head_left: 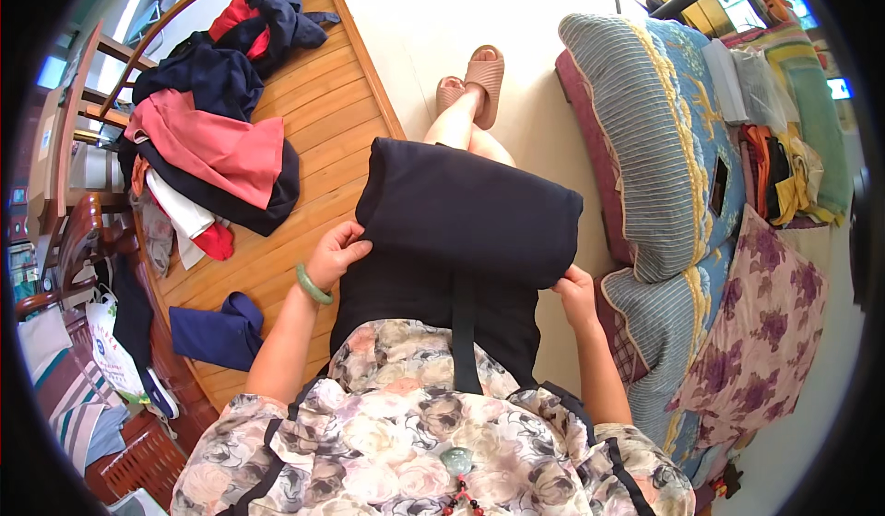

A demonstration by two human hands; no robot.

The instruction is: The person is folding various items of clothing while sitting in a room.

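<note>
A folded dark navy garment (470, 205) lies across my lap, over black shorts or a skirt. My left hand (339, 250) pinches its left edge near the lower corner, thumb on top. At the lower right corner my right hand (575, 293) grips the cloth, its fingertips partly hidden under the fabric. The garment's top edge is rolled or folded over, and its surface looks fairly smooth. A green bangle (313, 286) circles my left wrist.
On the slatted wooden bench (325, 149) at left lie a heap of clothes (214, 149) and a folded blue cloth (218, 329). To the right stands a cushioned sofa (643, 142) bearing a phone (719, 185), folded clothes (767, 170) and a floral cloth (760, 336).
</note>
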